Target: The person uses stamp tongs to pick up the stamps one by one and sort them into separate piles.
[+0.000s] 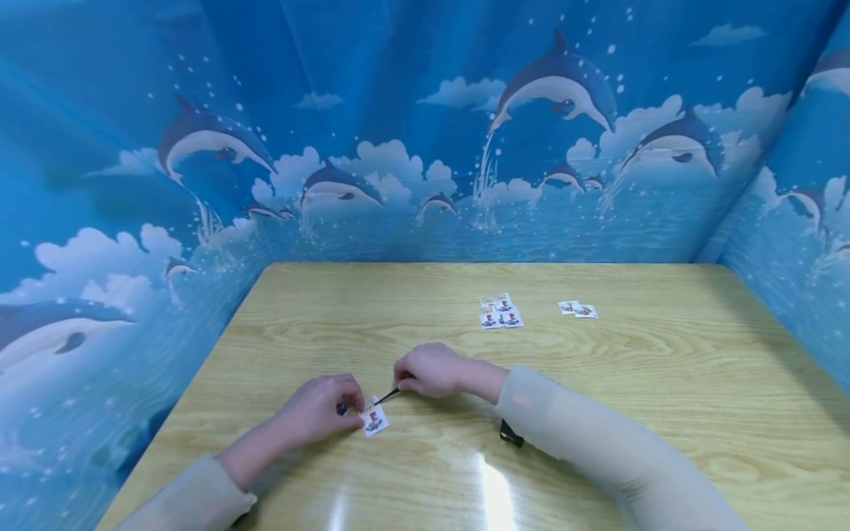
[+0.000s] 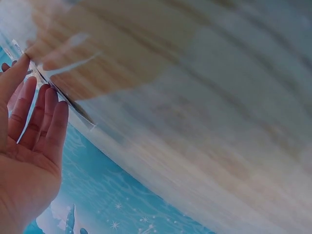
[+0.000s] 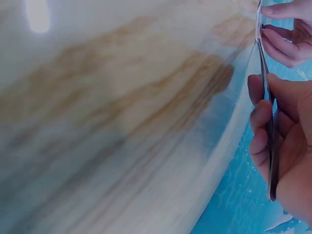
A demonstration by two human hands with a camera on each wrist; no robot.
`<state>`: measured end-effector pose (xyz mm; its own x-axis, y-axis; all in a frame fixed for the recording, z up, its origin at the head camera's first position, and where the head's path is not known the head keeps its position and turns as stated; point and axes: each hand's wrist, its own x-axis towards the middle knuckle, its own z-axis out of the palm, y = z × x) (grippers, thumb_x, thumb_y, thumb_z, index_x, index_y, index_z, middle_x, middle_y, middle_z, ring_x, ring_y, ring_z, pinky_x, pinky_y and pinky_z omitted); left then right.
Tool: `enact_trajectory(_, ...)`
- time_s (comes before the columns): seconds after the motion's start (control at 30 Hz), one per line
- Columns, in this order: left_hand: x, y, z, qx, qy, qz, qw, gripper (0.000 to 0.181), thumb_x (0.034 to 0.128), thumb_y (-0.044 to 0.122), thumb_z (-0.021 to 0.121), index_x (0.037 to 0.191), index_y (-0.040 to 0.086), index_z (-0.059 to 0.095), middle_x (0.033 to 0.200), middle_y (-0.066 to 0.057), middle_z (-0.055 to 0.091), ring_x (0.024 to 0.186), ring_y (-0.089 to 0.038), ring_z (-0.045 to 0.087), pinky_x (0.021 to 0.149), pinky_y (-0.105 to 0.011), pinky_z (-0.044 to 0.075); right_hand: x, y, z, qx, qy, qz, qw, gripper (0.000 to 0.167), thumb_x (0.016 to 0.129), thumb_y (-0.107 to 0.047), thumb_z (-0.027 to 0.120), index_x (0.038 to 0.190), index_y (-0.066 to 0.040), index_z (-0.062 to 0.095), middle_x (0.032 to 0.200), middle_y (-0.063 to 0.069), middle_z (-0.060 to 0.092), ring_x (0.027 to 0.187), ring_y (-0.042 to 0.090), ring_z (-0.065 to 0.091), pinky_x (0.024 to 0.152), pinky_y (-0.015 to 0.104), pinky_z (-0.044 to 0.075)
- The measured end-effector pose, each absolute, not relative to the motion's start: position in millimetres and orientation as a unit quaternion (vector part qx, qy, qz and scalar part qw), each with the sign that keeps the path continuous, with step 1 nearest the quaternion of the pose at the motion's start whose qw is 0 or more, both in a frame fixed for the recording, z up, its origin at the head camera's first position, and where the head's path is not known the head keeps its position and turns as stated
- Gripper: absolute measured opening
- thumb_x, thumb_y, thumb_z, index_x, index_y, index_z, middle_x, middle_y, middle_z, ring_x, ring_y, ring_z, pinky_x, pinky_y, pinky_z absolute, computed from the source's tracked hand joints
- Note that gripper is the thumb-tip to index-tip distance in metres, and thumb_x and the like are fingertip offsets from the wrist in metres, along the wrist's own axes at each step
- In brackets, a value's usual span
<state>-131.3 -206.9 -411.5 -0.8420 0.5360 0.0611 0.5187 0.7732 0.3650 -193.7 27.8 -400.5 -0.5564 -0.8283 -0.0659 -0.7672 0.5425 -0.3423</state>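
A small printed card [image 1: 375, 422] with colourful cartoon figures lies on the wooden table, toward its near left part. My left hand [image 1: 325, 408] is at the card's left side, its thumb and forefinger holding that edge; in the left wrist view the other fingers of this hand [image 2: 36, 146] are extended beside it. From the far right, my right hand [image 1: 432, 370] grips thin dark tweezers [image 1: 388, 396], their tips at the card's upper part. The right wrist view shows the tweezers [image 3: 273, 156] lying between thumb and fingers.
Several similar printed cards [image 1: 501, 311] form a group farther back. Two more cards [image 1: 578, 309] overlap to their right. A small black object [image 1: 510, 434] sits beside the right sleeve, partly hidden. A blue dolphin-print curtain [image 1: 412, 147] closes off the table's back and sides.
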Motion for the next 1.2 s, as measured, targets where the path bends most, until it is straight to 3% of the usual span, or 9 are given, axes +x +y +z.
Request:
enact_trajectory(0.4,-132,-209,-412,0.290,0.938,0.189,0.014,0.020,0.0729,0.025,0.083,0.082,0.022,0.066,0.078,0.017,0.058,0.071,-0.003,0.054,0.068,-0.028,0.047,-195,38,-398,-0.441,0.879,-0.147,0.101,0.008,0.096,-0.021,0.061,0.092,-0.017,0.067,0.081,-0.010,0.062,0.074,0.005,0.057,0.075,0.026,0.048)
enact_trajectory(0.57,-134,-210,-411,0.282,0.936,0.207,0.039,0.018,0.0744,0.023,0.082,0.084,0.021,0.067,0.078,0.016,0.059,0.072,-0.004,0.055,0.069,-0.029,0.048,-198,52,-389,-0.434,0.881,-0.162,0.095,0.010,0.097,-0.020,0.060,0.090,-0.017,0.066,0.077,-0.012,0.061,0.071,0.005,0.056,0.073,0.028,0.049)
enact_trajectory(0.73,-137,-208,-408,0.273,0.934,0.222,0.063,0.014,0.0778,0.022,0.080,0.086,0.020,0.068,0.077,0.015,0.059,0.071,-0.004,0.055,0.068,-0.028,0.048,-203,73,-380,-0.421,0.883,-0.189,0.089,0.012,0.098,-0.019,0.059,0.090,-0.013,0.067,0.071,-0.014,0.058,0.065,0.004,0.054,0.066,0.028,0.048)
enact_trajectory(0.9,-140,-206,-407,0.299,0.929,0.211,0.054,0.013,0.0789,0.022,0.079,0.088,0.019,0.070,0.077,0.016,0.057,0.068,-0.003,0.052,0.063,-0.025,0.045,-209,103,-373,-0.393,0.891,-0.213,0.075,0.013,0.097,-0.018,0.059,0.094,-0.011,0.069,0.070,-0.013,0.059,0.060,0.003,0.052,0.060,0.026,0.046)
enact_trajectory(1.2,-143,-205,-409,0.325,0.925,0.190,0.042,0.014,0.0760,0.021,0.081,0.088,0.019,0.074,0.082,0.015,0.057,0.069,-0.001,0.051,0.061,-0.023,0.044,-221,158,-362,-0.334,0.909,-0.243,0.054,0.014,0.099,-0.015,0.056,0.097,-0.007,0.068,0.074,-0.002,0.063,0.059,0.009,0.049,0.059,0.031,0.042)
